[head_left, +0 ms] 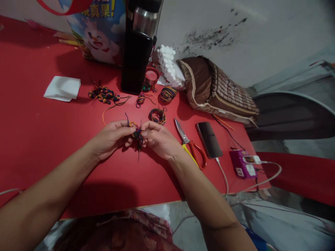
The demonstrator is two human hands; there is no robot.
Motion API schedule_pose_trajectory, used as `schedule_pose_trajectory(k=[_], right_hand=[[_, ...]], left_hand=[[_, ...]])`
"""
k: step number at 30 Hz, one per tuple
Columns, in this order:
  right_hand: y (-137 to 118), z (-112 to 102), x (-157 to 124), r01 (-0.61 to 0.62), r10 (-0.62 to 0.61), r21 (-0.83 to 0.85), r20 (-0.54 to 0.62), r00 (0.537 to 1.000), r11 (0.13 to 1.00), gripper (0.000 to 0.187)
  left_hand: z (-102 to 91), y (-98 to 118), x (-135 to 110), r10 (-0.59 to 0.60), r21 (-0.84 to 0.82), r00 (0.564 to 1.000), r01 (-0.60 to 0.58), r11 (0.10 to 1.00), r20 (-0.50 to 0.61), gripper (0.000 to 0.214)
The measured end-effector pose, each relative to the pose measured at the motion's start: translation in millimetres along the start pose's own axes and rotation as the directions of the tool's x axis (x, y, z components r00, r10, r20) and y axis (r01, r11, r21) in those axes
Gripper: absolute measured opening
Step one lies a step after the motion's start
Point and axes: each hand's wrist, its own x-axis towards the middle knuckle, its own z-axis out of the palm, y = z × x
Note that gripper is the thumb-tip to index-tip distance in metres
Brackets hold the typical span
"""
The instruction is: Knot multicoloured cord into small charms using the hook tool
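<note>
Between my hands, just above the red table [86, 150], is a small knotted piece of multicoloured cord [137, 134]. My left hand [115, 136] pinches it from the left, thumb on top. On the other side my right hand [158, 138] grips it with thumb and forefinger. Dark cord ends stick out above and below the knots, and an orange strand runs off beyond my left fingers. Past my hands lie a coil of cord [157, 116], a wound ball of cord [168, 94], a small cord bundle [140, 100] and a knotted cord cluster [104, 94].
Right of my right hand lie scissors [185, 138] with red and yellow handles, then a phone [209, 139] on a white cable and a purple power block [243, 164]. A black upright object [136, 62], a printed bag [99, 38], a folded tissue [62, 88] and a brown cushion [217, 87] stand farther back.
</note>
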Motion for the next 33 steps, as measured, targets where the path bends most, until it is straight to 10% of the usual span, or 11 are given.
schedule_pose_trajectory(k=[12, 33], right_hand=[[-1.0, -3.3, 1.9, 0.008, -0.013, 0.15, 0.03, 0.999, 0.989, 0.025], [2.6, 3.4, -0.7, 0.117, -0.119, -0.062, -0.042, 0.992, 0.991, 0.03]], left_hand=[[0.6, 3.4, -3.0, 0.023, 0.008, 0.999, -0.023, 1.0, 0.024, 0.034], [-5.2, 3.5, -0.1, 0.054, -0.095, 0.997, -0.05, 0.994, 0.046, 0.035]])
